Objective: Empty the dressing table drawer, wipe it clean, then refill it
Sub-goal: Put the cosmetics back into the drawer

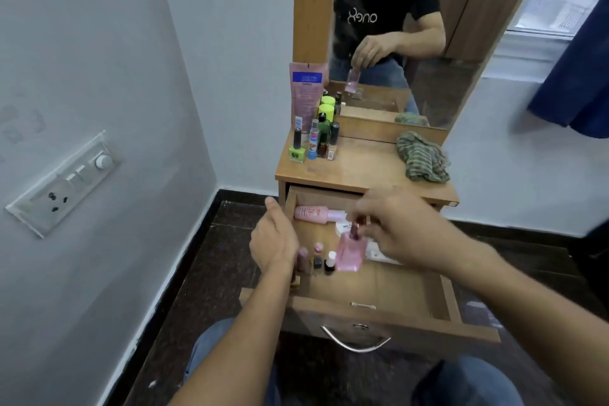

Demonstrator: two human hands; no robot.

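The pink perfume bottle (351, 254) is what I'm on now. It stands upright in the open drawer (395, 287), centre of frame, and my right hand (395, 227) comes in from the right with its fingers (362, 211) pinched on the bottle's dark neck. My left hand (275, 237) sits at the drawer's left wall over some small bottles (318, 257). I cannot tell whether its fingers hold one.

I judge the emptying about half done, though these pictures alone can't rule out refilling. A cluster of bottles (316, 138) stands on the surface (356, 168) toward upper left, and the striped cloth (421, 156) lies unused at its right. In the drawer remain a pink tube (311, 212) lying at the back, papers (379, 250) and a cotton swab (362, 305) near the front. Wiping is not yet begun.
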